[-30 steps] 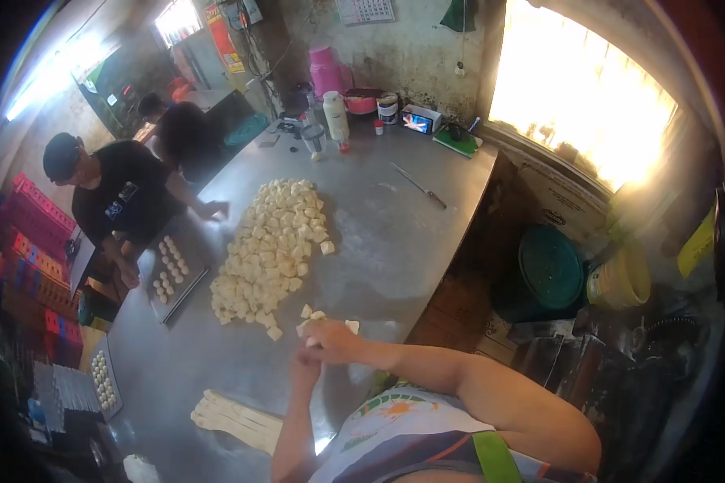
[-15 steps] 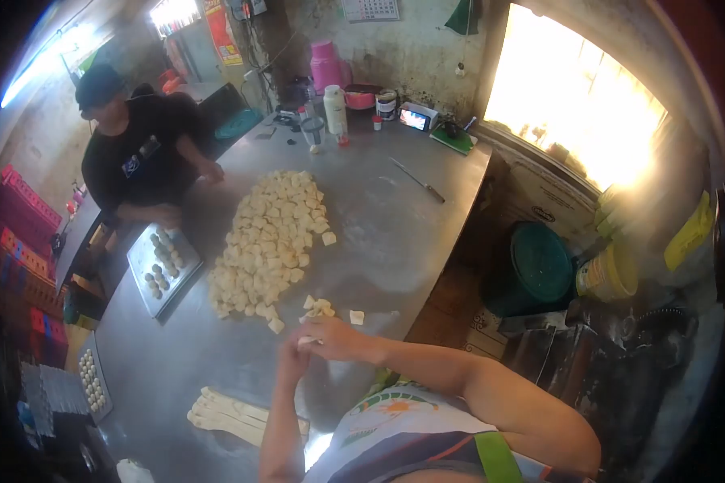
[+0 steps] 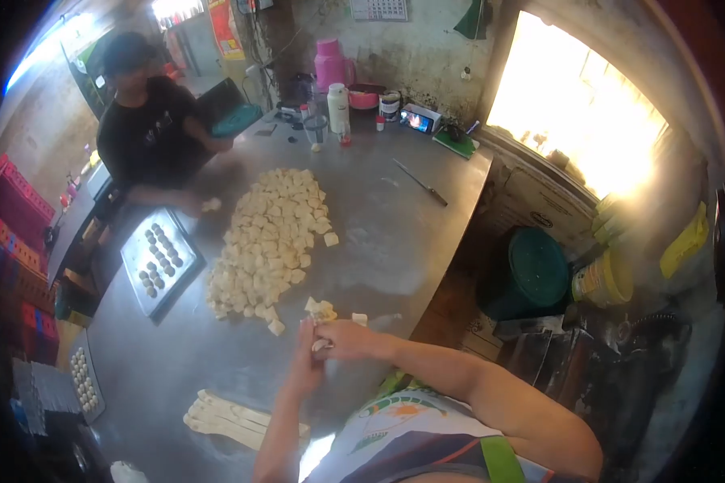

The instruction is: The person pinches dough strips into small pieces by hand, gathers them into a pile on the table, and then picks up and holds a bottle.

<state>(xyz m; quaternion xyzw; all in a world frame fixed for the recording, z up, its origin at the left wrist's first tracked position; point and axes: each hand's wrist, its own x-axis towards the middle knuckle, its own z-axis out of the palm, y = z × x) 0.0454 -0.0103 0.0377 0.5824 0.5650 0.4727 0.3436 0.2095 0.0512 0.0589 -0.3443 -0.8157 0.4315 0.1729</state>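
Over on the far left, a co-worker's hand (image 3: 189, 201) has moved from the tray (image 3: 134, 256) to a dough lump (image 3: 211, 204) by the pile (image 3: 270, 241). Metal tabletop (image 3: 169, 362) stretches between that tray and the dough strips (image 3: 234, 420). Farther right, the left hand (image 3: 306, 356) presses against the dough piece (image 3: 322, 345); how far its fingers curl, I can't tell. Meeting it, the right hand (image 3: 350, 340) is wrapped on that same piece, much as a moment ago. Small cut pieces (image 3: 317, 308) sit just beyond, then the table's edge slants past.
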